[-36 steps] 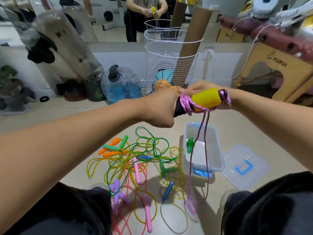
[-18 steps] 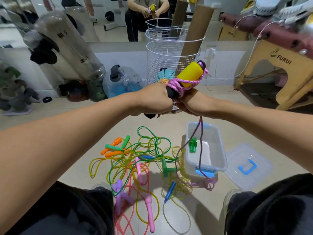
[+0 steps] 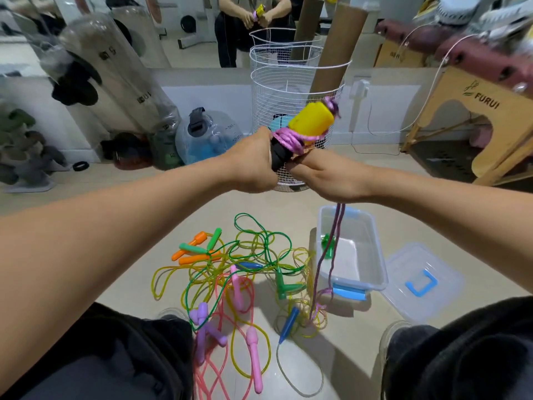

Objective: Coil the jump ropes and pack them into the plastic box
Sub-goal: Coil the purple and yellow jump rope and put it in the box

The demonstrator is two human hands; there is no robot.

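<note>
Wooden stand (image 3: 473,116): "FURUI", printed beside a small logo.
Cardboard box (image 3: 396,54): the same word, mirrored.
Water jug (image 3: 215,134): markings too small to read.

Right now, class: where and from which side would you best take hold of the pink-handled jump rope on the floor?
Probably grip the pink handle around its thick upper part, coming straight down from above. It lies flat and clear of the tangled ropes, its cord trailing off the lower end.
</note>
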